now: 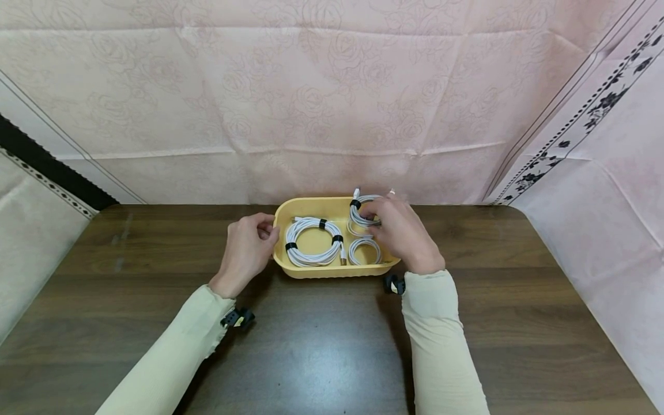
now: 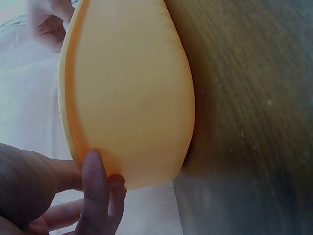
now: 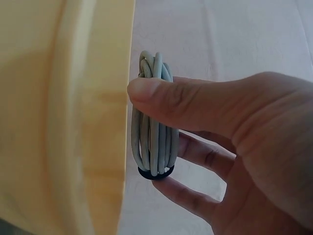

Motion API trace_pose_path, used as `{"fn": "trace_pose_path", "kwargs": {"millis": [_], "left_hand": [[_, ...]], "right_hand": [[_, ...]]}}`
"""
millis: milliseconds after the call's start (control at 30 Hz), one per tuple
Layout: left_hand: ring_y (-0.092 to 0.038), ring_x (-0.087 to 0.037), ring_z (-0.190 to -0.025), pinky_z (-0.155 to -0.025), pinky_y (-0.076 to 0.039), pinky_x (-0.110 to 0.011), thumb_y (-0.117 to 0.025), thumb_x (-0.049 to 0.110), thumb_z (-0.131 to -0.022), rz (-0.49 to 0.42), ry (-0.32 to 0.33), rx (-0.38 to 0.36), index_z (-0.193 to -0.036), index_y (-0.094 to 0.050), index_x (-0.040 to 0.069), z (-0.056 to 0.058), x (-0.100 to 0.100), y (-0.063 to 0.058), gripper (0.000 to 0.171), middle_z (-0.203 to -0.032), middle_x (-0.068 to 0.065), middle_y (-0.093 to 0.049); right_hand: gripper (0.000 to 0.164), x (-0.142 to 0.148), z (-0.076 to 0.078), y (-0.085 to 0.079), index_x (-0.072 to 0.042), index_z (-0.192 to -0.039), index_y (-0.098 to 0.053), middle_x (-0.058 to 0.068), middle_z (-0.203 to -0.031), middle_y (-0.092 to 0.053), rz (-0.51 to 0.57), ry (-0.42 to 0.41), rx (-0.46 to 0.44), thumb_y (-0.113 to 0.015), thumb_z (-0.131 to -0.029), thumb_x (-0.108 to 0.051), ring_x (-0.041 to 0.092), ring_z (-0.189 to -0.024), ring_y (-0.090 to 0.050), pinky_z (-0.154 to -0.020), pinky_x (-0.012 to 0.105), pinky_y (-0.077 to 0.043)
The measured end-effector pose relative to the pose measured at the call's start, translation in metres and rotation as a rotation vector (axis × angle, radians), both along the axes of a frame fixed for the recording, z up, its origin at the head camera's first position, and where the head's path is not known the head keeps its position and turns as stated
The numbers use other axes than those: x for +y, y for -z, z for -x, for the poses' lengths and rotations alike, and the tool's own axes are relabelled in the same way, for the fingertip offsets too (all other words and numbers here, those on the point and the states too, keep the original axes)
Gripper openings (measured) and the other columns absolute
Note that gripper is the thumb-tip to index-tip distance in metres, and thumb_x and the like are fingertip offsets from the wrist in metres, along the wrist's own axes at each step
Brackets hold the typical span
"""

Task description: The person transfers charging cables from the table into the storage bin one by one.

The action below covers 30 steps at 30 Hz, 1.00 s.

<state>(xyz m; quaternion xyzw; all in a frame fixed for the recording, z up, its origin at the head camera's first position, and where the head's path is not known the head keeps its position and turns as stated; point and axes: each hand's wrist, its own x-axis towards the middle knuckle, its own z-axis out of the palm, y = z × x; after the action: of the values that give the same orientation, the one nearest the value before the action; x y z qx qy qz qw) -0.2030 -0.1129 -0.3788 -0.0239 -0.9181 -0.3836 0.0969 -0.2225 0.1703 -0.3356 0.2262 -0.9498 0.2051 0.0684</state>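
Observation:
A yellow plastic tray (image 1: 332, 272) rests on the table near its far edge. My left hand (image 1: 245, 246) pinches its left rim; in the left wrist view fingertips (image 2: 94, 169) lie against the outer wall. Over the tray's back right corner, my right hand (image 1: 403, 231) grips a coiled white cable (image 3: 154, 129) between thumb and fingers. A black tie bands this coil, and a white plug sticks up from it. Inside the tray, a large white cable coil (image 1: 311, 261) with several black ties lies at the left. A smaller white coil (image 1: 353, 251) lies front right, partly hidden by my right hand.
The dark wooden table (image 1: 311, 346) stretches in front of the tray and to both sides. Right behind its far edge hangs a pale pink floral cloth (image 1: 321, 104). More patterned cloth (image 1: 596, 190) borders the right side.

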Motion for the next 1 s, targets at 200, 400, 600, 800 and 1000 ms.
{"fn": "trace_pose_path", "kwargs": {"millis": [200, 400, 600, 800, 1000], "left_hand": [[-0.067, -0.022, -0.079, -0.066, -0.053, -0.029, -0.063, 0.012, -0.098, 0.001, 0.002, 0.007, -0.116, -0.072, -0.001, 0.000, 0.000, 0.000, 0.025, -0.093, -0.014, -0.074], [-0.067, -0.022, -0.079, -0.065, -0.052, -0.029, -0.063, 0.012, -0.098, -0.003, 0.001, 0.004, -0.116, -0.072, -0.002, 0.000, 0.000, 0.000, 0.025, -0.093, -0.014, -0.073], [-0.067, -0.022, -0.078, -0.065, -0.052, -0.028, -0.063, 0.012, -0.098, 0.000, 0.000, 0.007, -0.116, -0.072, -0.002, -0.001, 0.000, 0.000, 0.024, -0.093, -0.014, -0.073], [-0.067, -0.022, -0.079, -0.064, -0.052, -0.028, -0.063, 0.012, -0.098, -0.002, 0.001, 0.004, -0.116, -0.072, -0.002, 0.000, 0.000, 0.000, 0.025, -0.094, -0.014, -0.073], [-0.068, -0.023, -0.077, -0.062, -0.053, -0.027, -0.063, 0.012, -0.098, -0.010, 0.003, 0.004, -0.117, -0.072, -0.002, 0.000, 0.000, 0.001, 0.025, -0.094, -0.015, -0.074]], "right_hand": [[0.026, -0.008, 0.000, 0.000, -0.011, -0.107, -0.078, 0.002, -0.106, -0.077, -0.004, -0.013, -0.012, -0.076, -0.085, 0.003, 0.020, -0.104, -0.069, -0.103, 0.043, -0.047], [0.023, -0.014, 0.000, 0.002, -0.012, -0.103, -0.078, 0.001, -0.103, -0.077, -0.014, -0.036, 0.002, -0.077, -0.085, 0.002, 0.021, -0.103, -0.070, -0.103, 0.043, -0.049], [0.019, -0.020, 0.000, 0.004, -0.013, -0.097, -0.077, -0.001, -0.098, -0.077, -0.032, -0.083, 0.032, -0.077, -0.085, 0.002, 0.019, -0.101, -0.070, -0.112, 0.044, -0.044], [0.020, -0.028, 0.001, 0.005, -0.014, -0.092, -0.078, -0.003, -0.093, -0.077, -0.061, -0.116, 0.086, -0.078, -0.082, 0.004, 0.016, -0.094, -0.071, -0.113, 0.043, -0.044], [0.022, -0.036, 0.001, 0.006, -0.014, -0.093, -0.078, -0.003, -0.093, -0.077, -0.073, -0.151, 0.077, -0.078, -0.081, 0.004, 0.016, -0.088, -0.068, -0.100, 0.039, -0.051]]}}
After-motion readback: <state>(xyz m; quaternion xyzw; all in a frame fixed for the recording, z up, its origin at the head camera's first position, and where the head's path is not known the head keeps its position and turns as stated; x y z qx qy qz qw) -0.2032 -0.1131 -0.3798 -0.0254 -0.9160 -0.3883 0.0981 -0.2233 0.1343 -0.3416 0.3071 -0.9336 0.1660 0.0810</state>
